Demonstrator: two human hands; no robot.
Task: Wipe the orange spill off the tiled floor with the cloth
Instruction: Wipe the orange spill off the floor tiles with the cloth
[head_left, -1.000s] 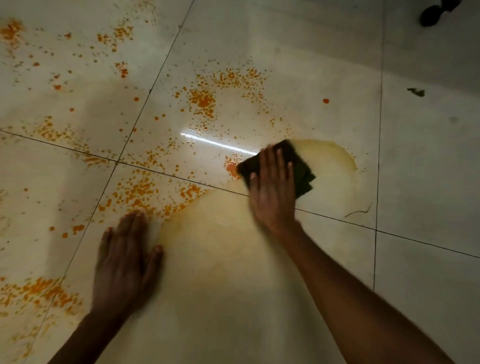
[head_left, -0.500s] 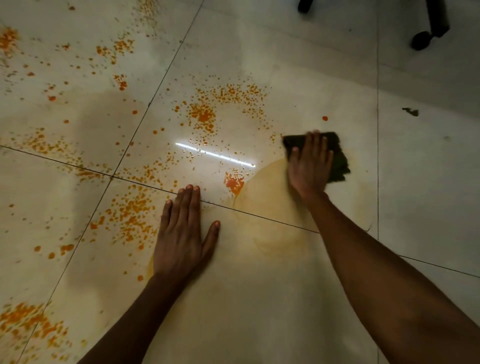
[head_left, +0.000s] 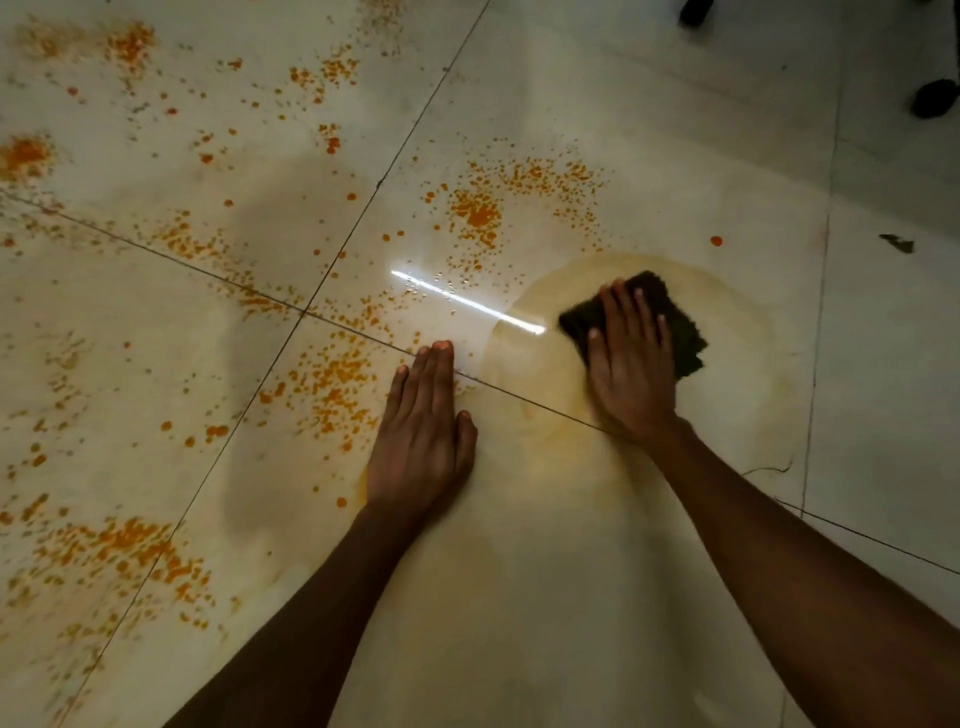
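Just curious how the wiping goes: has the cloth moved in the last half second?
Yes. The cloth under the right hand slid left, away from the lone orange drop on the floor.

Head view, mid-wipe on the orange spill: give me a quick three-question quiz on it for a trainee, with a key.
1. True or false: the right hand presses the dark cloth flat with straight fingers.
2. Where does the left hand rest? A) on the cloth B) flat on the tiled floor C) lifted in the air
3. Fill in: most of the unwiped orange spill lies to the ____ of the cloth in the picture.

Key: 1 true; 2 B; 3 left. The floor around the cloth shows only a pale yellowish smear.
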